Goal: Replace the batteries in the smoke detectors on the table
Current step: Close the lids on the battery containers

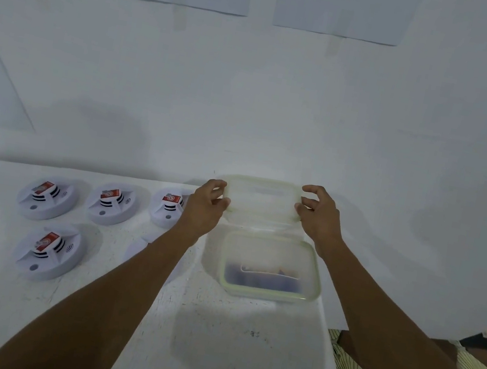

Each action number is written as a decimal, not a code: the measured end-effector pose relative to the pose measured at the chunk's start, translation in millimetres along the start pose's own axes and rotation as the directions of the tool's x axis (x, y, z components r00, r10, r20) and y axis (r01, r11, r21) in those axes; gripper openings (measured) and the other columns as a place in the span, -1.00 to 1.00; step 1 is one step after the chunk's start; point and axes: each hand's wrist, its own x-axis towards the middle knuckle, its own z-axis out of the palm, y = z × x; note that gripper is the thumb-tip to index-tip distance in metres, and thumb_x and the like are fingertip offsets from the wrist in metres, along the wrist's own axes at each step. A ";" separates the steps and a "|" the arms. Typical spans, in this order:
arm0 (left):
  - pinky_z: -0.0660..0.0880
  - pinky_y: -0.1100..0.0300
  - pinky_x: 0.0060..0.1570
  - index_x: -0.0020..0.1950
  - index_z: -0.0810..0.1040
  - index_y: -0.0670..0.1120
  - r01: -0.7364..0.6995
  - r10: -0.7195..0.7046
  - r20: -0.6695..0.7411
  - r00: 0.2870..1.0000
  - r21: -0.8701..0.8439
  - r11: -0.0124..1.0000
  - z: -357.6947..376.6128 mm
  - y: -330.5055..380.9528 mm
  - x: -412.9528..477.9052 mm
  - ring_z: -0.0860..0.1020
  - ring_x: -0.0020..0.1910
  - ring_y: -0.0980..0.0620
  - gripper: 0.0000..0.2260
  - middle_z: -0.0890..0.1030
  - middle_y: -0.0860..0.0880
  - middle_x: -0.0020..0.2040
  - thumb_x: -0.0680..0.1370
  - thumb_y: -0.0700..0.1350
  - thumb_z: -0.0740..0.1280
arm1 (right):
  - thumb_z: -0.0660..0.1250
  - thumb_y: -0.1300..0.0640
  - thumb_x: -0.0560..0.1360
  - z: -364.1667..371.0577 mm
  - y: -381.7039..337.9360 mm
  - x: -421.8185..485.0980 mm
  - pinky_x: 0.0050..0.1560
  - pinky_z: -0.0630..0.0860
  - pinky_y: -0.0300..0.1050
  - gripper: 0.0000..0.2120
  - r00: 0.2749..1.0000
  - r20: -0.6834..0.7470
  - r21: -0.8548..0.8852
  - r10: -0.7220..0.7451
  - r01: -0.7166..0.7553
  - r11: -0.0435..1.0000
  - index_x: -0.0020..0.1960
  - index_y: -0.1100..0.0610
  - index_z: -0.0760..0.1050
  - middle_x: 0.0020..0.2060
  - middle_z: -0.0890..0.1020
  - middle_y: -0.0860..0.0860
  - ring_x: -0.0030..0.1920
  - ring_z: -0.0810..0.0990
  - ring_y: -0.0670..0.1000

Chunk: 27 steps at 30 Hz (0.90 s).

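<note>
While the lid is off the container: we see it held tilted, just behind and above the open rim, touching nothing but the hands.
Left hand: curled round the lid's left end, pinching its edge between thumb and fingers.
Right hand: gripping the lid's right end the same way, fingers bent over the rim.
Container: translucent with a green rim, standing open on the table near its right edge. The dark bluish shapes at the bottom are too blurred to name; we take them for batteries.
Smoke detectors: four white round ones lie left of the container, each with a red label on top. A fifth shows partly behind the left forearm.
Done: in our judgement, only the opening of the container.
Left: nearly everything. No detector is in hand or visibly opened, and no battery lies out on the table. We expect the lid to be set down first, then each detector opened, refitted and closed.
</note>
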 end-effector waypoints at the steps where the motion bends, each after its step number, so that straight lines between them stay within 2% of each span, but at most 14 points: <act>1: 0.40 0.25 0.06 0.38 0.41 -0.08 -0.017 0.017 0.007 1.000 0.041 0.999 -0.1 -0.7 -0.3 0.51 0.22 0.05 -0.67 0.50 -0.08 0.35 0.61 -0.15 0.28 | 0.37 0.19 0.52 -1.0 -0.3 1.1 0.16 0.56 0.03 -0.69 1.000 0.011 -0.041 -0.013 0.013 0.999 0.21 -0.08 0.48 0.14 0.65 0.06 0.06 0.64 0.00; 4: 0.38 0.18 0.20 0.42 0.34 -0.07 -0.096 0.082 0.073 0.994 0.217 0.971 -2.2 -1.4 3.4 0.44 0.33 -0.03 -0.62 0.44 -0.07 0.38 0.62 -0.06 0.26 | 0.40 0.16 0.51 -9.3 -4.3 3.6 0.18 0.54 -0.01 -0.62 0.991 0.129 -0.080 -0.047 0.057 0.995 0.29 -0.05 0.45 0.23 0.59 0.04 0.15 0.60 0.01; 8: 0.29 -0.04 0.42 0.49 0.23 -0.03 -0.177 0.122 0.200 0.972 0.287 0.942 -4.9 -1.5 13.6 0.22 0.49 -0.05 -0.29 0.19 -0.04 0.53 0.44 0.15 0.44 | 0.58 -0.07 0.32 -20.2 -7.5 7.2 0.34 0.43 0.04 -0.26 0.917 0.381 -0.208 -0.122 0.213 0.955 0.42 -0.11 0.35 0.41 0.37 -0.11 0.37 0.40 -0.04; 10: 0.15 0.04 0.47 0.50 0.23 -0.03 -0.243 0.147 0.265 0.953 0.379 0.893 -3.6 0.8 17.2 0.11 0.54 0.01 -0.20 0.11 -0.01 0.57 0.38 0.17 0.49 | 0.61 -0.09 0.26 -19.8 -8.4 11.7 0.42 0.33 0.04 -0.13 0.874 0.461 -0.314 -0.155 0.324 0.893 0.47 -0.11 0.28 0.50 0.28 -0.08 0.47 0.28 -0.02; 13: 0.12 0.14 0.44 0.46 0.31 -0.04 -0.300 0.202 0.251 0.947 0.460 0.836 -3.3 4.7 22.2 0.16 0.51 0.04 -0.21 0.20 -0.01 0.54 0.34 0.17 0.53 | 0.64 -0.08 0.23 -17.2 -7.8 19.4 0.36 0.32 -0.09 -0.05 0.867 0.452 -0.374 -0.209 0.397 0.838 0.49 -0.04 0.25 0.47 0.30 -0.05 0.43 0.31 -0.01; 16: 0.13 0.14 0.44 0.45 0.33 -0.03 -0.320 0.225 0.246 0.943 0.479 0.817 -4.4 2.5 21.9 0.18 0.50 0.04 -0.22 0.22 0.00 0.53 0.33 0.20 0.52 | 0.65 -0.06 0.19 -14.7 -4.7 24.1 0.27 0.29 -0.20 0.00 0.873 0.435 -0.387 -0.221 0.403 0.830 0.50 -0.03 0.22 0.41 0.29 -0.07 0.35 0.32 -0.10; 19: 0.12 0.11 0.46 0.46 0.33 -0.01 -0.343 0.244 0.250 0.937 0.520 0.782 -4.6 -1.5 23.4 0.15 0.52 0.05 -0.22 0.20 0.01 0.55 0.34 0.25 0.48 | 0.66 -0.04 0.17 -12.3 -4.3 30.1 0.27 0.28 -0.21 0.06 0.872 0.441 -0.400 -0.210 0.401 0.824 0.52 0.01 0.17 0.40 0.25 -0.06 0.29 0.27 -0.15; 24: 0.13 0.12 0.45 0.45 0.34 -0.02 -0.377 0.274 0.263 0.925 0.555 0.742 -4.2 -5.1 26.6 0.17 0.52 0.04 -0.24 0.21 0.00 0.55 0.36 0.26 0.47 | 0.65 -0.01 0.20 -9.0 -4.9 33.8 0.32 0.37 -0.13 0.04 0.872 0.443 -0.433 -0.208 0.411 0.802 0.53 0.06 0.16 0.36 0.24 -0.04 0.24 0.31 -0.10; 27: 0.31 0.16 0.32 0.36 0.40 -0.03 -0.400 0.295 0.280 0.914 0.490 0.775 -6.6 -3.9 29.3 0.32 0.40 0.04 -0.25 0.29 0.02 0.45 0.29 0.26 0.52 | 0.65 -0.05 0.22 -10.1 -6.6 34.1 0.31 0.32 -0.16 0.06 0.852 0.493 -0.419 -0.179 0.412 0.809 0.54 0.01 0.12 0.38 0.18 -0.03 0.26 0.29 -0.08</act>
